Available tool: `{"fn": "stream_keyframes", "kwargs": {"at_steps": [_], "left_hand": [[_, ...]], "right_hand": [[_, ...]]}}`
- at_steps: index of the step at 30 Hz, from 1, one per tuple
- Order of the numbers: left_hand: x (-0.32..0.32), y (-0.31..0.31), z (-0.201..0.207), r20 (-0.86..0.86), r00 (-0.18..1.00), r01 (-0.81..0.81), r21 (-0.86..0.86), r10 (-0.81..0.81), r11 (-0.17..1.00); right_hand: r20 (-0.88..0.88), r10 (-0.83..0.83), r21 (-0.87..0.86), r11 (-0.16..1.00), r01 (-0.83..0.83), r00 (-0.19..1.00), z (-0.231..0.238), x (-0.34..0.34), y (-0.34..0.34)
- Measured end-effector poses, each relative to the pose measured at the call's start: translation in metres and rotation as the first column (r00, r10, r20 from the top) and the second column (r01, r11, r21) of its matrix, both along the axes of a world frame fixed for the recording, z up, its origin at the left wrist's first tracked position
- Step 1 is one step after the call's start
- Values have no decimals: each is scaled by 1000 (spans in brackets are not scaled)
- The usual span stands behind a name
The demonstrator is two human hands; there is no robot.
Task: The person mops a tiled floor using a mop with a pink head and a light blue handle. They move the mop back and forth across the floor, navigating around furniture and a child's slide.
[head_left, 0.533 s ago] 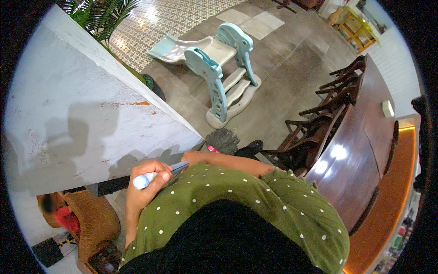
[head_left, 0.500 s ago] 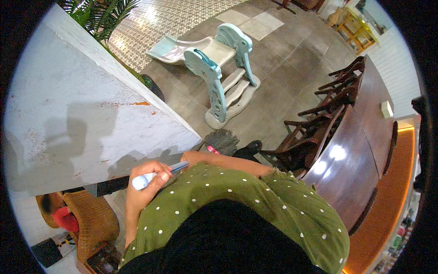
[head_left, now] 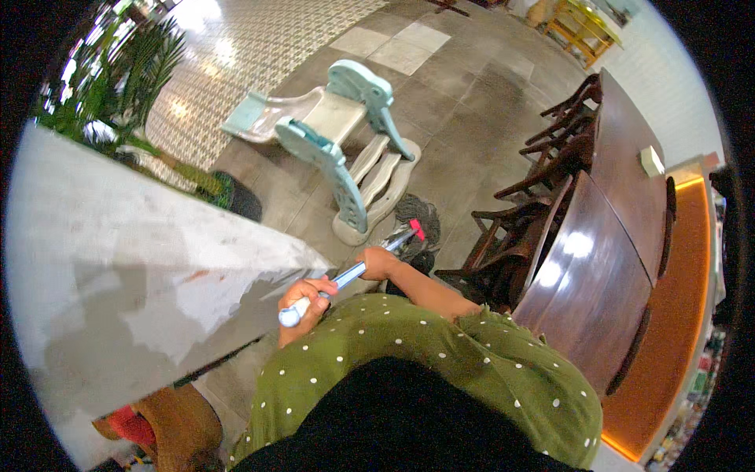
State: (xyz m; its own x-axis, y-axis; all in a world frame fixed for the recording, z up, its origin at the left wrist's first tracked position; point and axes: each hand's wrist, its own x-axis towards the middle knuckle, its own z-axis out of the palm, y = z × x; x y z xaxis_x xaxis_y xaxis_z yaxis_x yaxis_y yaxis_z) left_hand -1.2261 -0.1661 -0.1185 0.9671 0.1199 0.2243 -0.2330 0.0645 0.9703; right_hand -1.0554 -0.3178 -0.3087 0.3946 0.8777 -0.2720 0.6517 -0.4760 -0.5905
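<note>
A mop [head_left: 349, 275] with a blue-and-white handle slants away from my body to its grey string head [head_left: 418, 214] on the floor, where a pink-red clamp joins them. Near the top end of the handle, my left hand [head_left: 303, 305] is closed around it. Farther down, my right hand [head_left: 379, 263] wraps the same handle. The mop head lies beside the base of a toddler slide [head_left: 358, 177] with light blue sides and pale steps. A dark shoe shows just below the mop head.
A pale wall block [head_left: 173, 267] stands close on my left, with a potted palm [head_left: 236, 197] beyond it. Dark wooden chairs [head_left: 511, 244] line a long glossy table [head_left: 598, 267] on the right. A wicker chair [head_left: 185, 429] sits at lower left.
Both hands have moved right and forward with the mop handle. The mop head and its pink-red clamp now show more fully, nearer the slide's base. My view has shifted.
</note>
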Motion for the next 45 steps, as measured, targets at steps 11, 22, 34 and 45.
{"fn": "stream_keyframes", "kwargs": {"at_steps": [11, 22, 34, 45], "left_hand": [[128, -52, 94, -219, 960, 214, 175, -174, 961], [268, -118, 135, -135, 816, 578, 195, -562, 792], [322, -109, 158, -173, 432, 832, 454, -885, 317], [359, -58, 121, -104, 557, 811, 280, -824, 513]], "right_hand": [[-209, -68, 217, 969, 114, 976, 21, 81, -53], [-373, -349, 332, 815, 475, 859, 45, 147, -119], [-166, -673, 233, 683, 692, 721, 56, 149, -129], [-157, -777, 328, 542, 774, 610, 41, 168, -82]]}}
